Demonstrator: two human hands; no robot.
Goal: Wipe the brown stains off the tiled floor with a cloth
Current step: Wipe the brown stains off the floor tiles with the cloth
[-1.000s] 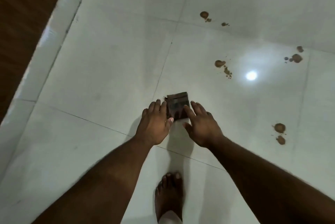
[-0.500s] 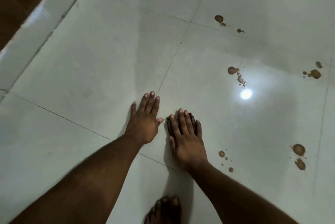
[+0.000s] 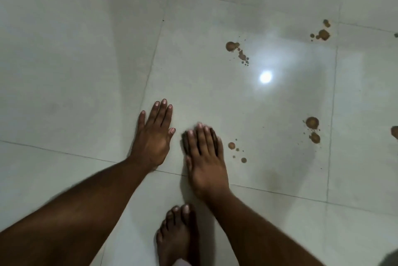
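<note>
1. The left hand [image 3: 154, 136] is laid flat on the tiled floor [image 3: 75, 61], fingers straight and close together.
2. The dark cloth [image 3: 184, 139], mostly hidden, is pressed down under the right hand [image 3: 204, 158], fingers straight and slightly spread.
3. Brown stains [image 3: 237, 151] are seen just beside it.

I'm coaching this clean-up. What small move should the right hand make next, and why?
Probably slide the right hand, pressing flat on the dark cloth, a little to the right onto the nearest brown stains. They lie just beside it, unwiped, nearer than the others.
</note>
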